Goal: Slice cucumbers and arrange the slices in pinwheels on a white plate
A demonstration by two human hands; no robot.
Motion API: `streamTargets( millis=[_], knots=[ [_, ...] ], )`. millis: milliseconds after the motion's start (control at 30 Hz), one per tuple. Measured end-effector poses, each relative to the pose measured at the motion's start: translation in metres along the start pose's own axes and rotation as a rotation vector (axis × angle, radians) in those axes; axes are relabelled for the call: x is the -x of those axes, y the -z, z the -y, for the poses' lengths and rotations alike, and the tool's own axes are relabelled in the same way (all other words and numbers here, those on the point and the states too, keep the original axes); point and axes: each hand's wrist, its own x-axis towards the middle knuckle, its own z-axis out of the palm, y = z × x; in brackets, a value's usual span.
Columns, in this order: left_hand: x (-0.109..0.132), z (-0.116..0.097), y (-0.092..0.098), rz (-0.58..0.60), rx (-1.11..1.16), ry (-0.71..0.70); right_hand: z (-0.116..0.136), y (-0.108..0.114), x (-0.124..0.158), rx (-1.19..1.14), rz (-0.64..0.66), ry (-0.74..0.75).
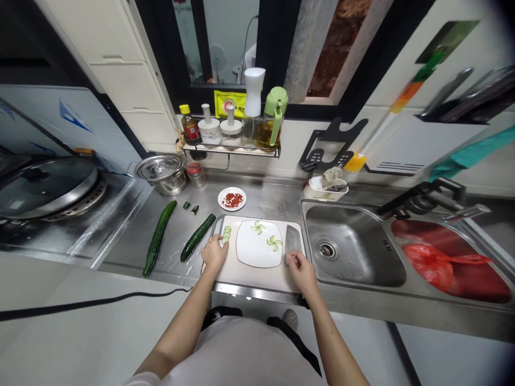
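Note:
A white plate (pixel 258 254) with two pinwheels of cucumber slices (pixel 274 243) sits on the cutting board (pixel 257 277). To its left lies a short row of cucumber slices (pixel 227 232). My left hand (pixel 214 254) rests at the near end of that row, thumb and fingers apart, fingertips touching or very close to the slices. Right of the plate, a knife with a broad blade (pixel 295 240) lies flat. My right hand (pixel 302 272) is at the blade's near end, fingers pinched together; what they hold, if anything, is hidden. The knife's handle is not visible.
A cut cucumber (pixel 198 237), a whole cucumber (pixel 159 238) and two small end pieces lie left of the board. Behind it stands a small plate of chopped red pieces (pixel 232 199). The sink (pixel 354 246) borders the right; a lidded pot (pixel 163 174) stands back left.

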Motion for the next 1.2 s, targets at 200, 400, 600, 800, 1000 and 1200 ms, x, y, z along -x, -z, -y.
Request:
streamTargets(
  millis=[200, 400, 600, 800, 1000, 1200],
  knots=[
    [0.001, 0.0, -0.004, -0.012, 0.049, 0.008, 0.0, 0.0, 0.004, 0.001, -0.001, 0.004],
    [0.004, 0.001, -0.005, -0.039, 0.22, 0.006, 0.001, -0.002, 0.005, 0.003, 0.004, 0.014],
    [-0.004, -0.002, 0.005, -0.01, 0.682, 0.038, 0.014, -0.002, -0.002, -0.054, 0.027, 0.009],
    [0.002, -0.038, 0.042, 0.207, 1.057, -0.08, 0.075, -0.01, -0.023, -0.24, 0.133, 0.157],
    [0.023, -0.073, 0.075, 0.313, 1.086, -0.284, 0.13, -0.017, -0.038, -0.29, 0.205, 0.362],
    [0.032, -0.08, 0.081, 0.282, 1.049, -0.344, 0.135, -0.015, -0.038, -0.384, 0.246, 0.356]
  ],
)
